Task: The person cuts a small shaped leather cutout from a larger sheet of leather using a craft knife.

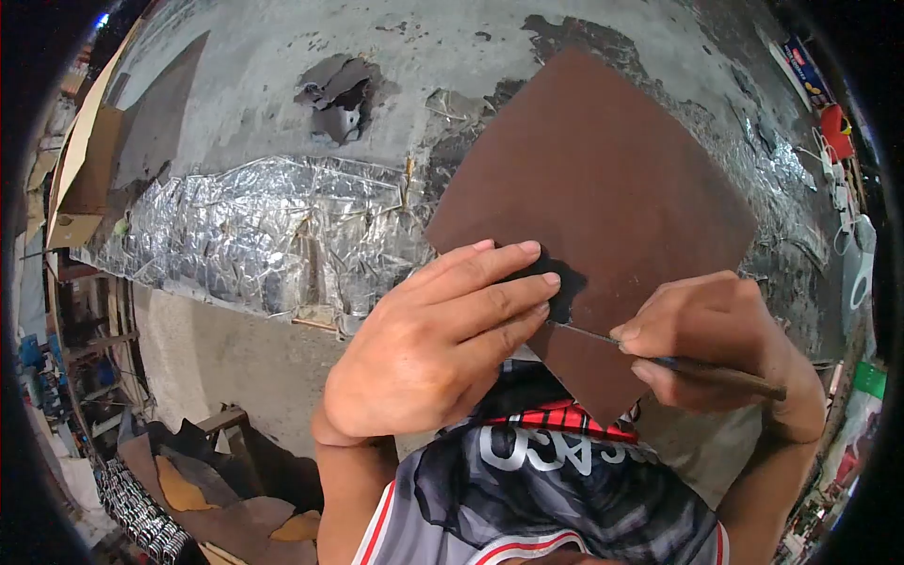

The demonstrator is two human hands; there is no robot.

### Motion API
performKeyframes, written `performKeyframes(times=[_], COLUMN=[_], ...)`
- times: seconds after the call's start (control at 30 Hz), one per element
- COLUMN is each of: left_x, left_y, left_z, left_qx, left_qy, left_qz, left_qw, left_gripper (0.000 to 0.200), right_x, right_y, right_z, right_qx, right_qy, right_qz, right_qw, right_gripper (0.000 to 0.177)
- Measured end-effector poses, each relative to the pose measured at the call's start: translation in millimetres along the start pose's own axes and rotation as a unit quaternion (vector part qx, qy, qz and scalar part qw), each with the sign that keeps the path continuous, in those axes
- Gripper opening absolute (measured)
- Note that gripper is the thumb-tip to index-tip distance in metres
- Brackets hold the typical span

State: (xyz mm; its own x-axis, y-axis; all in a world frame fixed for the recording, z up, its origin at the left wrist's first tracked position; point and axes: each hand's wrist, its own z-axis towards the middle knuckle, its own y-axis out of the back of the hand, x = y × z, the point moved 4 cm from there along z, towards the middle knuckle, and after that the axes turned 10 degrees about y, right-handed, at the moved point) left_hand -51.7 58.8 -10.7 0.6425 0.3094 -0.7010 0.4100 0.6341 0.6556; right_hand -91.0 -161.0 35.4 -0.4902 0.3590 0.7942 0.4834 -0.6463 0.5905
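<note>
A brown sheet of leather-like material (612, 151) lies on the worktable, with one corner overhanging the near edge toward my body. My left hand (433, 348) rests on it with fingers stretched out and flat, pressing a small black piece with a wavy edge (563, 294) against the sheet. Part of that black piece is hidden under the fingers. My right hand (706, 344) grips a thin metal awl (725, 374) like a pen. Its fine tip meets the brown sheet right by the black piece's lower edge.
The worktable (245, 85) has a worn grey covering with a torn hole (337, 99) and a strip of silvery tape (254, 226). Brown and tan scraps (207, 480) lie below at left. A red item (835, 132) and cables are at the right edge.
</note>
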Motion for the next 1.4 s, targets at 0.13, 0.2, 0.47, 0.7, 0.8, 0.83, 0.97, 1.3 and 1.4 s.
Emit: performKeyframes(times=[0.13, 0.2, 0.47, 0.7, 0.8, 0.83, 0.97, 1.3, 1.4], left_x=[0.9, 2.4, 1.3, 2.0, 3.7, 4.1, 3.4, 4.4, 4.4], left_y=[0.4, -1.5, 0.5, -0.2, -1.1, -1.2, -0.3, -1.1, -0.8], left_z=[-0.8, -1.5, 0.3, 0.4, -0.2, -0.5, -0.1, 0.2, 0.5], left_qx=[-0.005, -0.008, 0.004, 0.003, -0.002, -0.005, -0.003, -0.003, 0.000], left_qy=[0.003, -0.003, -0.006, -0.007, -0.013, -0.015, -0.008, -0.013, -0.014], left_qz=[-0.006, 0.002, 0.012, 0.006, 0.006, 0.005, 0.001, 0.004, 0.008], left_qw=[1.000, 1.000, 1.000, 1.000, 1.000, 1.000, 1.000, 1.000, 1.000], left_gripper=[0.035, 0.034, 0.032, 0.034, 0.034, 0.034, 0.033, 0.031, 0.031], right_x=[-12.9, -13.1, -7.4, -2.3, -1.1, -1.0, -1.1, -2.5, 2.9], right_y=[-5.5, -5.9, -7.3, -9.4, -8.2, -7.9, -8.0, -10.0, -7.5], right_z=[-11.2, -12.1, -4.5, -0.5, 1.9, 2.4, 2.2, 0.7, 7.7], right_qx=[-0.043, -0.053, -0.065, -0.056, -0.046, -0.042, -0.038, -0.037, -0.031], right_qy=[0.054, 0.066, 0.069, 0.075, 0.076, 0.075, 0.074, 0.051, 0.051], right_qz=[0.016, 0.021, 0.008, -0.021, -0.018, -0.020, -0.024, -0.023, -0.032], right_qw=[0.997, 0.996, 0.995, 0.995, 0.996, 0.996, 0.996, 0.998, 0.998], right_gripper=[0.039, 0.039, 0.030, 0.031, 0.031, 0.030, 0.030, 0.041, 0.026])
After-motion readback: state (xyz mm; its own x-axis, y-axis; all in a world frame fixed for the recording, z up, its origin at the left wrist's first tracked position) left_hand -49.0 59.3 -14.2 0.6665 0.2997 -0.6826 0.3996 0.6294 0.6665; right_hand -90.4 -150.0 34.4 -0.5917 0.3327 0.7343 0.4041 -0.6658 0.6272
